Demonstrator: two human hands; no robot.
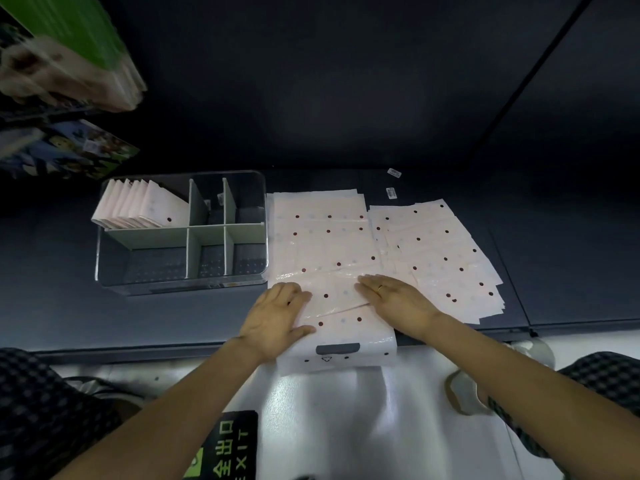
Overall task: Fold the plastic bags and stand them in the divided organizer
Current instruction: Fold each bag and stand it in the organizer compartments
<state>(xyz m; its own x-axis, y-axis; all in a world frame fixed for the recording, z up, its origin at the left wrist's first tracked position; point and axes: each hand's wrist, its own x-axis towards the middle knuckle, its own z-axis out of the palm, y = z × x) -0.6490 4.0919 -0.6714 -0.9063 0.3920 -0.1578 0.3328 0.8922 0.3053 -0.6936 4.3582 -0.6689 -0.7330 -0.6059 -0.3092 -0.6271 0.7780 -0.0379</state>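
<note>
A pale pink plastic bag with dark dots (332, 244) lies flat on the dark shelf, its handle end (337, 351) hanging over the front edge. My left hand (277, 317) presses on the bag's lower left with flat fingers. My right hand (398, 299) presses flat on its lower right, a ring on one finger. A fold line runs between the two hands. To the left stands the clear divided organizer (180, 278); several folded bags (138, 206) stand in its back-left compartment. The other compartments hold no bags.
A fanned pile of several more dotted bags (446, 258) lies right of the flat bag. Two small labels (393, 183) sit on the shelf behind. Boxed goods (69, 74) hang at upper left. A floor EXIT sign (225, 448) lies below.
</note>
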